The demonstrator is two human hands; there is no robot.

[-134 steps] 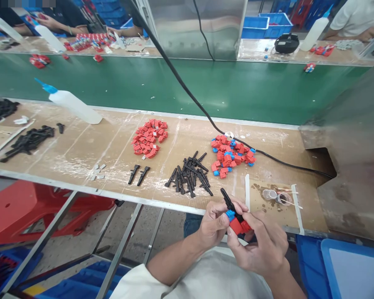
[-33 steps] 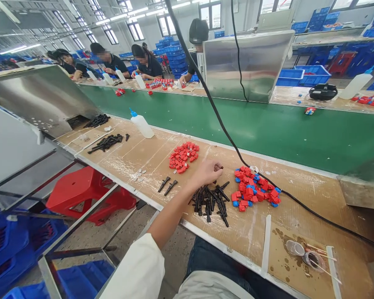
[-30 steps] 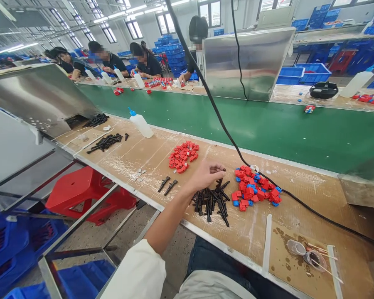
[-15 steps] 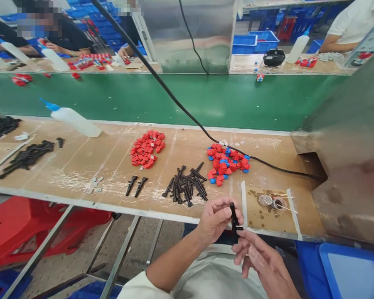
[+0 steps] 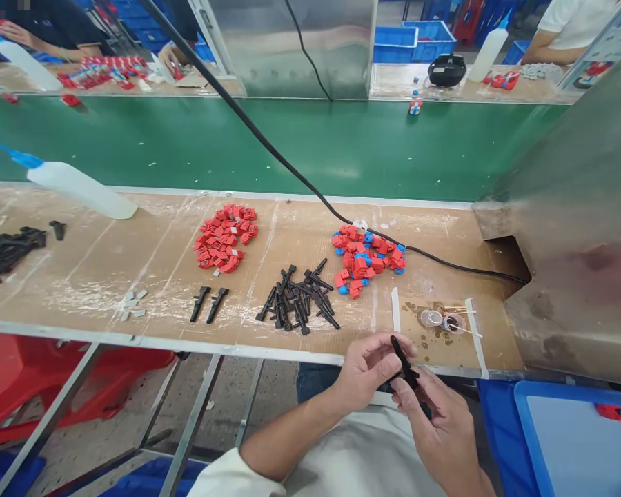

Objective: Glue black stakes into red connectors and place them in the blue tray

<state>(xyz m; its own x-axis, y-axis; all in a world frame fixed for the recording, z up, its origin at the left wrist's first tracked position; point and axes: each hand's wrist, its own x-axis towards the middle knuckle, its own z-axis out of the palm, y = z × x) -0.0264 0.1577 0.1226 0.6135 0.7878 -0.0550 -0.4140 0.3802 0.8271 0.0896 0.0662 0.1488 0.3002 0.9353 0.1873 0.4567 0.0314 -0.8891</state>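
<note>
My left hand [image 5: 368, 371] and my right hand [image 5: 435, 421] meet just below the bench's front edge, both pinching one black plastic piece [image 5: 404, 362] between their fingers. On the bench beyond them lies a pile of black plastic pieces [image 5: 299, 298], and to its right a pile of red-and-blue parts [image 5: 366, 256]. Further left sits a pile of red parts [image 5: 224, 237]. Two single black pieces [image 5: 208, 304] lie side by side near the front edge.
A small clear cup with sticks [image 5: 445, 322] stands on a stained patch at the right. A white squeeze bottle with a blue tip [image 5: 72, 185] lies at the left. A black cable [image 5: 294, 174] crosses the bench. Behind runs a green conveyor belt [image 5: 300, 148]; other people work beyond it.
My left hand picked a black piece from the pile and drew it back toward my body. My right hand came in and now also grips it. The view dropped toward my lap.
</note>
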